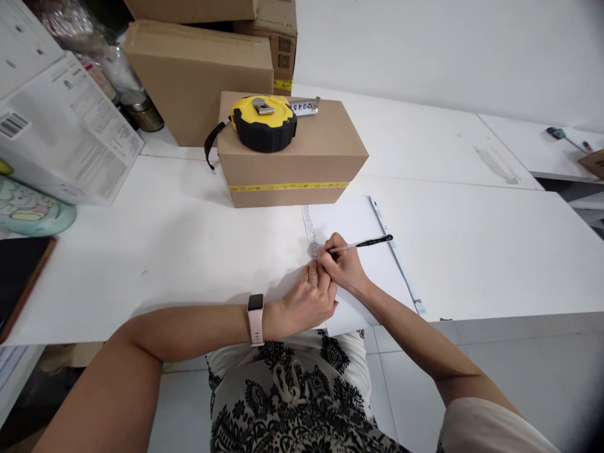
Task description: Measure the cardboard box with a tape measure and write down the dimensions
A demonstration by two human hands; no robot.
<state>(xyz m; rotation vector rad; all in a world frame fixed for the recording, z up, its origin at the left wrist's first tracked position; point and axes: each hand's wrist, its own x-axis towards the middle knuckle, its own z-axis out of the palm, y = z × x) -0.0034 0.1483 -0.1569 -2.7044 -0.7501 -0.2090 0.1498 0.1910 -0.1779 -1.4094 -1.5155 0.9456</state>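
A spiral notebook lies on the white table with a blank white page up. My right hand is closed around a pen, its tip near the notebook's spiral edge. The pen has a black end and points up to the right. Palm down, my left hand rests over the notebook's left edge, touching my right hand; its fingers are slightly bent and lie on the page. Under the hands, the writing spot is hidden. Beyond the notebook stands a brown cardboard box, with a yellow and black tape measure on top.
More cardboard boxes are stacked behind. To the left stand a white printed carton, a jar and a pale green patterned item. A dark flat device lies at the left edge. The table's front edge runs before me.
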